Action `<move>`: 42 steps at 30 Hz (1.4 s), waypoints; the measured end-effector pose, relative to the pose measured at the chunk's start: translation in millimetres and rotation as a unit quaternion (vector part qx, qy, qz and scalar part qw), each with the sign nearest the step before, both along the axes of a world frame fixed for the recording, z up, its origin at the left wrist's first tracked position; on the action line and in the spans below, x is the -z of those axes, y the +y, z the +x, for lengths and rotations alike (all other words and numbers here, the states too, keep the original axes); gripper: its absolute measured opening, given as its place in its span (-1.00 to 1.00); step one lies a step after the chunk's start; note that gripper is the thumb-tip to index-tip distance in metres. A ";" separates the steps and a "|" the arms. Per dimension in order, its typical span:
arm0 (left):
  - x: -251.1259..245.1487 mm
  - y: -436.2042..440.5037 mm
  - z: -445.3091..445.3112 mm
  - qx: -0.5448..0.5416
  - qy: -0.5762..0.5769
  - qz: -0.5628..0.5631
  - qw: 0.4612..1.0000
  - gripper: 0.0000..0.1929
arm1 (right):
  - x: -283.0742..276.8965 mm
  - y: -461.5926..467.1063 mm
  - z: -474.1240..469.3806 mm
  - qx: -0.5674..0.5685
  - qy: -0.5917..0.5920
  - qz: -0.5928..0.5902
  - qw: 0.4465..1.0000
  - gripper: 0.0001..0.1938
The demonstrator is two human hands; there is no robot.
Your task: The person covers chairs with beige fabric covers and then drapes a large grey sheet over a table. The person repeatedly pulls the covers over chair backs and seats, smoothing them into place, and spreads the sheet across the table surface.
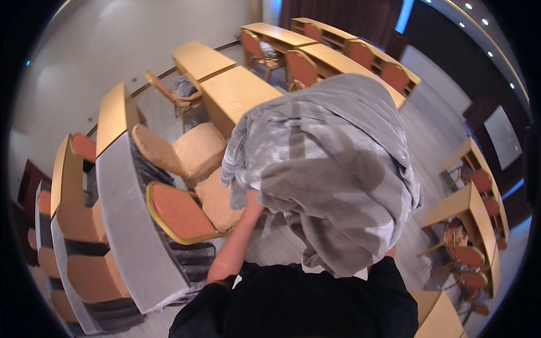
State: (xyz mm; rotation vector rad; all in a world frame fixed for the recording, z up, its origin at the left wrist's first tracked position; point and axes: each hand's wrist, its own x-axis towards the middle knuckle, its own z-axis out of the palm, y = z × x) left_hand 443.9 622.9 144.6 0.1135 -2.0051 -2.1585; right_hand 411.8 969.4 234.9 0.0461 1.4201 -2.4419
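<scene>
A big bundle of grey velvet cloth is held up in front of my chest, loosely gathered with deep folds. From the left, my left hand goes in under the cloth; its wrist shows but the fingers are hidden. Only a sliver of my right forearm shows at the bundle's lower right, and the cloth covers my right hand. Both arms bear the bundle. Just left of it stands a banquet chair with an orange back, gold frame and beige fabric over its seat. Behind that is a chair in a beige cover.
A long table with a grey cloth runs along my left, with beige-covered chairs behind it. Bare wooden tables stand ahead, with orange-backed chairs. More wooden tables and chairs line the right. Pale flooring lies between.
</scene>
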 end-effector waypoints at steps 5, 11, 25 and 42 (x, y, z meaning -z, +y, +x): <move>-49.4 65.3 -61.0 0.001 0.010 0.276 0.961 -0.44 | -22.7 80.7 -7.4 0.073 0.045 -0.013 0.996 -0.41; -133.3 74.8 -108.6 0.052 0.055 0.255 0.964 -0.53 | -50.5 144.9 -39.7 0.130 0.088 -0.030 0.987 -0.42; -130.0 41.3 -266.9 0.012 0.176 -0.146 0.973 -0.55 | -79.9 184.8 -227.6 0.114 0.151 -0.065 0.980 -0.44; -33.6 -49.4 -312.1 -0.449 0.149 0.101 0.875 -0.67 | -30.8 171.1 -471.7 0.117 0.061 -0.069 0.989 -0.45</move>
